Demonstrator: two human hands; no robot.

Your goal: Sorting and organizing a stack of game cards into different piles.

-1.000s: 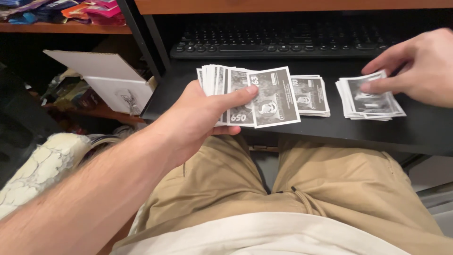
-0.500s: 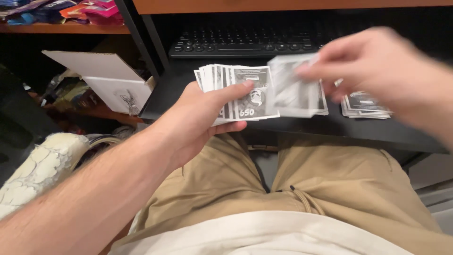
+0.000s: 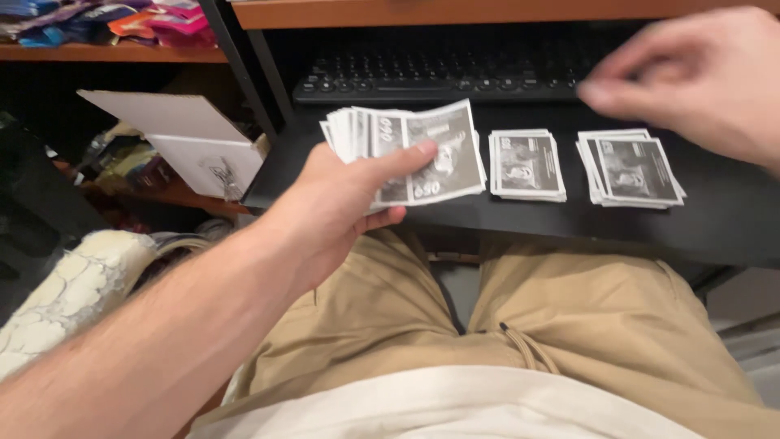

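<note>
The left hand [image 3: 345,203] grips a fanned stack of black-and-white cards [image 3: 410,154], thumb lying across the top card, held just over the near edge of the black worktop [image 3: 731,223]. Two smaller card piles lie side by side on the worktop: a middle pile [image 3: 526,165] and a right pile [image 3: 632,169]. The right hand [image 3: 699,77], blurred, hovers above the right pile with fingers loosely curled and nothing visibly in them. A dark keyboard [image 3: 439,77] sits behind the piles. A white cardboard box [image 3: 191,138] stands on a shelf to the left. Tan shorts cover the lap below
</note>
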